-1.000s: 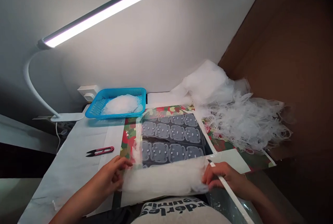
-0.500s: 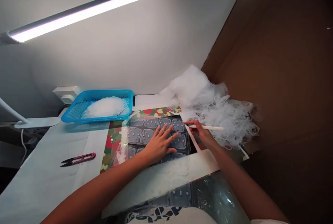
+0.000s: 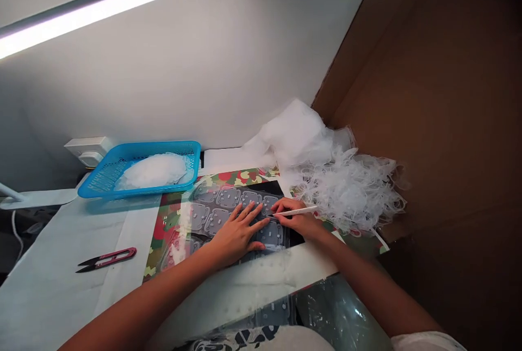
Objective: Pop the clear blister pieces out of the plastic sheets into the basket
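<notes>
My left hand [image 3: 234,237] lies flat with its fingers spread on a thin translucent sheet [image 3: 218,220]. The sheet carries rows of rounded rectangular shapes with small white dots and lies over a black backing [image 3: 271,188]. In a pinch, my right hand [image 3: 304,223] holds a slim white pen-shaped tool [image 3: 299,211]. Its dark tip is at the sheet, just right of my left fingertips. Whether the tip is a blade cannot be made out. A frosted part of the sheet [image 3: 244,280] hangs toward my body, over the near table edge.
A blue basket [image 3: 92,185] at the back left holds a pile of white sheer pieces [image 3: 155,171]. Thread snips [image 3: 106,259] lie at the left. Sheer white scraps [image 3: 342,188] heap at the right, by a cardboard wall [image 3: 428,123]. A camouflage-patterned mat [image 3: 157,248] lies underneath.
My right hand has moved left with the pen-shaped tool, from the sheet's right edge onto the sheet. My left hand stays spread on it. The whole view has shifted slightly.
</notes>
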### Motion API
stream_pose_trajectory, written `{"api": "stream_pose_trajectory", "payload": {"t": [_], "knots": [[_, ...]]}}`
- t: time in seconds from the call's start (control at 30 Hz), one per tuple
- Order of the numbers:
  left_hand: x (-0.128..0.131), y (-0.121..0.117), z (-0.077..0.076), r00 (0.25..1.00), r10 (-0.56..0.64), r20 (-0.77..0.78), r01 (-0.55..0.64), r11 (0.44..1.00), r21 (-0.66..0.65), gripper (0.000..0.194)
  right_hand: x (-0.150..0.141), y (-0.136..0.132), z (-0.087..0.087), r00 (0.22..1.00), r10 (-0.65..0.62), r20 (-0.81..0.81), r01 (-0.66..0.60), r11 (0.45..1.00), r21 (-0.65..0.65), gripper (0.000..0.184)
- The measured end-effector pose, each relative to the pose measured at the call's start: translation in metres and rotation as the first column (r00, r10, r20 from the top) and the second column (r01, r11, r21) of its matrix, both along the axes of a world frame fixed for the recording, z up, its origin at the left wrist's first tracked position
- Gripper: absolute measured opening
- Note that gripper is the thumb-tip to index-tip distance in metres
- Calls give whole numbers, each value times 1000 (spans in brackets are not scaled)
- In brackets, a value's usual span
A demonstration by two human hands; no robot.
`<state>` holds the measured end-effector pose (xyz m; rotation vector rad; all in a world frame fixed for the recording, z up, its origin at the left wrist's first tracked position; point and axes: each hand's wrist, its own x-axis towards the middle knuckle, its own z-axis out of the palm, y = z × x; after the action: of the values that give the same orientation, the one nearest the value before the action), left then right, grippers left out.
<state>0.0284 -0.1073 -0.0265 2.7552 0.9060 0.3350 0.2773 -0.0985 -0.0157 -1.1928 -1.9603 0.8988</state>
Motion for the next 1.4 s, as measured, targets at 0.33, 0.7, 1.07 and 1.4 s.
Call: {"api": "stream_pose_trajectory", "payload": {"t": [0.33,0.7,1.07,1.4], "knots": [[-3,0,-7,1000,-1,-10,1,1000,22,62,-2,-3,8,995,42,89,-45,999,26,11],[-3,1,-13,1000,2,27,-3,999,37,63,-16,-7,14,975,7,221,-23,997,72,13],[-3,1,-14,1000,12,12,-13,1000,18,60,-7,-11,-12,946,-56,319,-57,941,335,19],[21,25,12,927,264,265,-146,908,-394,66,22,-3,26,837,-519,-172,531,847,30,22]]}}
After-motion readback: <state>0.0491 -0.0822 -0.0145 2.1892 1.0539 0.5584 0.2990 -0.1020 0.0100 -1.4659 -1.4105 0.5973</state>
